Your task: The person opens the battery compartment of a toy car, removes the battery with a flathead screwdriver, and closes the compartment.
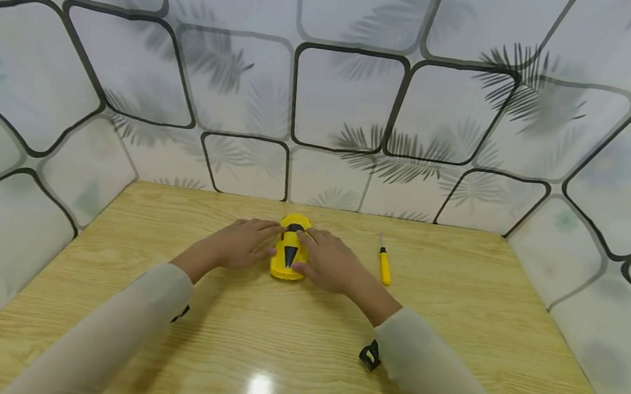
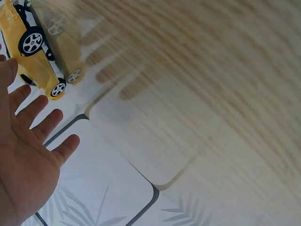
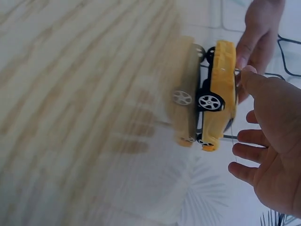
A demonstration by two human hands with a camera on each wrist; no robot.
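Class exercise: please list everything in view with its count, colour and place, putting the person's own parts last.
Plastic-looking toy car: one, yellow with black, on the table between the hands
Slim screwdriver-like tool: one, yellow and black handle, right of the car
Wood-grain table: one, light yellow-brown, under everything
Leaf-printed wall: three sides, grey-white with black outlines, behind and beside the table
Small wrist-side objects: two, black, partly hidden by the sleeves
Long sleeves: two, off-white, on both arms
Left hand: one, bare, at the car's left side
Right hand: one, bare, at its right
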